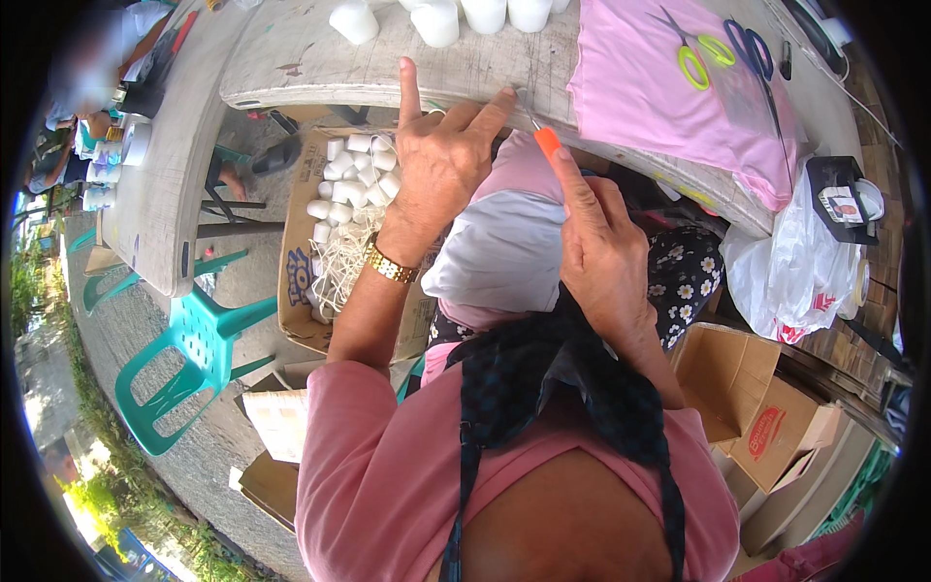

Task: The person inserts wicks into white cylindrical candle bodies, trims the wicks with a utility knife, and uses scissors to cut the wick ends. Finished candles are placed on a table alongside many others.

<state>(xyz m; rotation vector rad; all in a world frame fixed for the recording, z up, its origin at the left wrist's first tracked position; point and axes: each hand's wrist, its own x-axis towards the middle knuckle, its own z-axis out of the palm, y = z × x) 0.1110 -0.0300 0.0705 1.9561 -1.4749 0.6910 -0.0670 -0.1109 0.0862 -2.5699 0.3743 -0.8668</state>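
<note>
One slender, metal-tipped orange tool (547,144) lies clasped in the right grip (603,242); the left grip (442,163) is unclear.

A teal plastic chair (201,330) stands on grey ground (189,480).

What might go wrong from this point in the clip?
The orange-handled tool in the right hand has its thin metal tip near the left hand's fingertips, so a slip might nick them. The dark-handled scissors lie on the pink cloth with blades pointing toward the near edge; tugging the cloth could pull them off.
</note>
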